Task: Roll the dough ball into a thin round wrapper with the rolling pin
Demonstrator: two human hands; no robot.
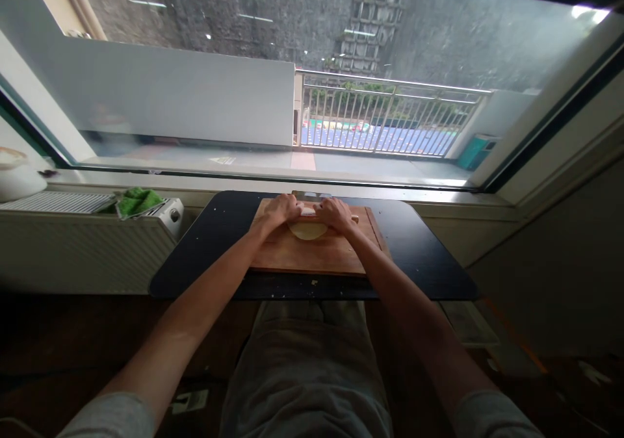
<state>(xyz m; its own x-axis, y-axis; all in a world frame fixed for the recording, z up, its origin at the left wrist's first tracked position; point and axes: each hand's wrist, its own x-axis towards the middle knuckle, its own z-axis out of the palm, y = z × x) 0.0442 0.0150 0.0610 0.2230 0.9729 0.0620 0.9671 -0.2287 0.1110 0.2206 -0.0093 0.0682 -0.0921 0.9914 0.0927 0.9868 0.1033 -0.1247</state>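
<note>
Both our hands have their grip on the rolling pin (pixel 355 219): the left hand (pixel 283 209) and the right hand (pixel 336 213) lie over it from above, fingers curled, a short gap between them. One pale end shows just past the right hand; the left end is hidden from us.

The pin looks like wood, so we judge it stiff, fairly light and not easily harmed. Being round, it would roll readily, and any flour on it could make it slick; we would hold it near both ends, evenly, with the palms on top.

Just on the near side of the pin, between our hands, lies the dough (pixel 308 231), a flat, pale, rounded piece. We take it to be soft, stretchy and easy to tear or dent, so it is best lifted by its edge with flat fingers, supported from below.

Under it sits the wooden board (pixel 312 256), stiff and likely rather heavy, best taken by its left and right edges. The board rests on the dark table (pixel 424 243), where pale crumbs lie along the near edge. Beyond the table's left side, a green cloth (pixel 138 202) lies on the radiator (pixel 88 249).
</note>
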